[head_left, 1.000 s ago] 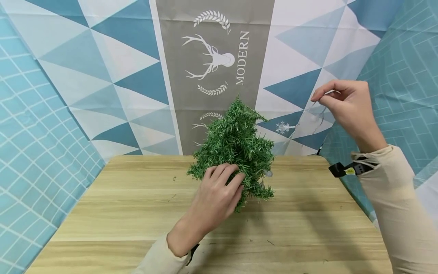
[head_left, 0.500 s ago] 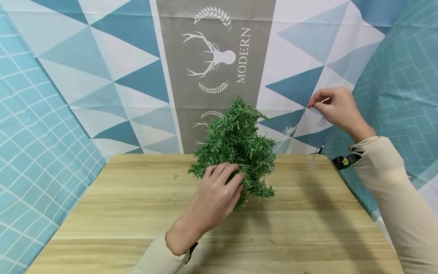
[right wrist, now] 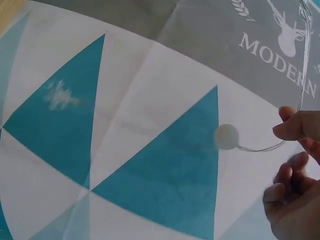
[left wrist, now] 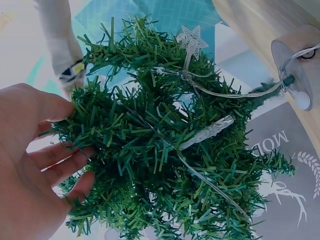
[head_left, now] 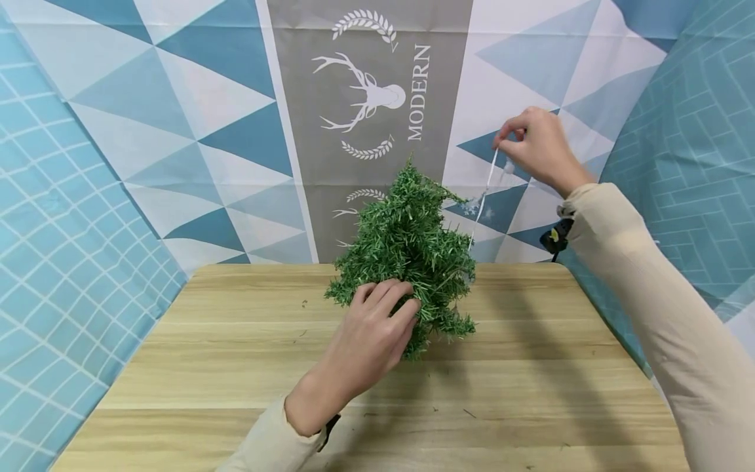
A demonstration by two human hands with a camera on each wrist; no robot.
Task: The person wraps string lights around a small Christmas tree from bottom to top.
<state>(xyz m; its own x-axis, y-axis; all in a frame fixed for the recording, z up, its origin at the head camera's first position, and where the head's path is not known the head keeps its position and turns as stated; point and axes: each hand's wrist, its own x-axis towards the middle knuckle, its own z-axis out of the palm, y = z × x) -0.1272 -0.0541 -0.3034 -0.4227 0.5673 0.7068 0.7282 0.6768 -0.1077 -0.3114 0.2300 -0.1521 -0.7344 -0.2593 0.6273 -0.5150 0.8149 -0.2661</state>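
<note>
A small green artificial Christmas tree [head_left: 407, 236] stands on the wooden table. My left hand [head_left: 368, 334] holds its near lower branches, with thumb and fingers around the foliage in the left wrist view. Up to the right of the tree, my right hand [head_left: 542, 147] pinches the thin clear wire of a string light [head_left: 491, 174], which runs down behind the tree's right side. A snowflake ornament [head_left: 470, 207] hangs along it. A round white bulb [right wrist: 226, 136] dangles from the wire by my right fingers. On the tree are a star light [left wrist: 194, 41] and a clear bulb [left wrist: 207, 131].
The pale wooden table [head_left: 236, 367] carries a few fallen green needles. Behind it hangs a patterned cloth [head_left: 366, 65] with deer prints, and blue tiled cloth [head_left: 77, 262] lines the left side. The tree's round base [left wrist: 295, 75] has wire around it.
My right hand has moved left and upward toward the tree, drawing the wire and its snowflake closer to the tree's upper right. My left hand stays in place on the branches.
</note>
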